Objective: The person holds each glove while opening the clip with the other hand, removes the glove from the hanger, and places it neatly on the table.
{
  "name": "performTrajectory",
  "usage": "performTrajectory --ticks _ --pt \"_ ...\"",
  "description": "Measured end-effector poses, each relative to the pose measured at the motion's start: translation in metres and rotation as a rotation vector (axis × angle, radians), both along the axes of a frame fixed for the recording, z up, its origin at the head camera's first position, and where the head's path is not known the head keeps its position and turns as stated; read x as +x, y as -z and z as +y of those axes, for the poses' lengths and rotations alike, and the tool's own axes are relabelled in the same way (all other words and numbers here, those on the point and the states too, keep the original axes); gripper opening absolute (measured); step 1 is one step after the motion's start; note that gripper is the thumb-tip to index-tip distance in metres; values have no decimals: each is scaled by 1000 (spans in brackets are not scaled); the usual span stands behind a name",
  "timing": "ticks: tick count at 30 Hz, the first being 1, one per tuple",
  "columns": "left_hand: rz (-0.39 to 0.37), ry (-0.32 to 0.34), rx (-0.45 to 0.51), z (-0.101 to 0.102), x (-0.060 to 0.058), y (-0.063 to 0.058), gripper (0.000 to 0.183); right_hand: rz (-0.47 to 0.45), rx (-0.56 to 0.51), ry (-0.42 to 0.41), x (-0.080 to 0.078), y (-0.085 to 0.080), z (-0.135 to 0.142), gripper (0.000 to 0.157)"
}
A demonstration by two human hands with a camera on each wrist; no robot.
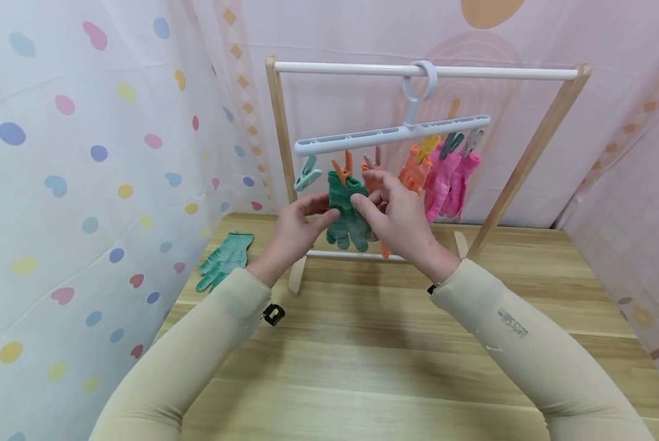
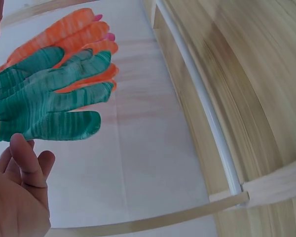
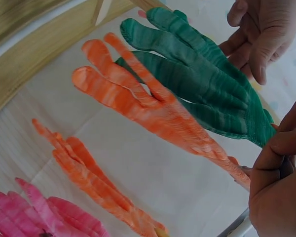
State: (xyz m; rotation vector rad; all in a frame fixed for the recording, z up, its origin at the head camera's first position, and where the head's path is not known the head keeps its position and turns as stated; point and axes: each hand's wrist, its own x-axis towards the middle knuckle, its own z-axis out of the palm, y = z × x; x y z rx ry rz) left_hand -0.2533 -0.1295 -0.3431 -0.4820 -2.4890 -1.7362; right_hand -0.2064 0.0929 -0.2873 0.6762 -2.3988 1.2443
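The green glove (image 1: pixel 343 214) hangs by its cuff from an orange peg (image 1: pixel 342 168) on the pale hanger (image 1: pixel 357 139), in front of an orange glove (image 3: pixel 163 118). The left hand (image 1: pixel 299 231) is half open beside its edge, with fingers loosely bent and gripping nothing. The right hand (image 1: pixel 401 214) has bent fingers, with the thumb at the cuff; I cannot tell if it pinches the cloth. A mint peg (image 1: pixel 307 176) hangs just left of the glove. Another green glove (image 1: pixel 229 257) lies flat on the counter (image 1: pixel 373 367), outside the rack (image 1: pixel 278 122).
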Motion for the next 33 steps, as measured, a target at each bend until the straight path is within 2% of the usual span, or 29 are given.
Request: performTrajectory --ticks 6,11,24,28,33 --pt "-55 -4 10 1 -4 -1 51 -2 -5 53 -2 -9 -8 57" --pt "-86 0 27 1 -6 -3 42 31 25 137 -5 -18 -17 60" --pt "-60 -16 44 1 -5 -4 28 170 285 424 -9 -38 -39 58" --pt "-56 -12 38 -1 -6 -4 26 164 316 464 -11 -41 -42 58" --pt "-50 1 45 -2 -8 -3 25 174 305 469 -15 -41 -44 51"
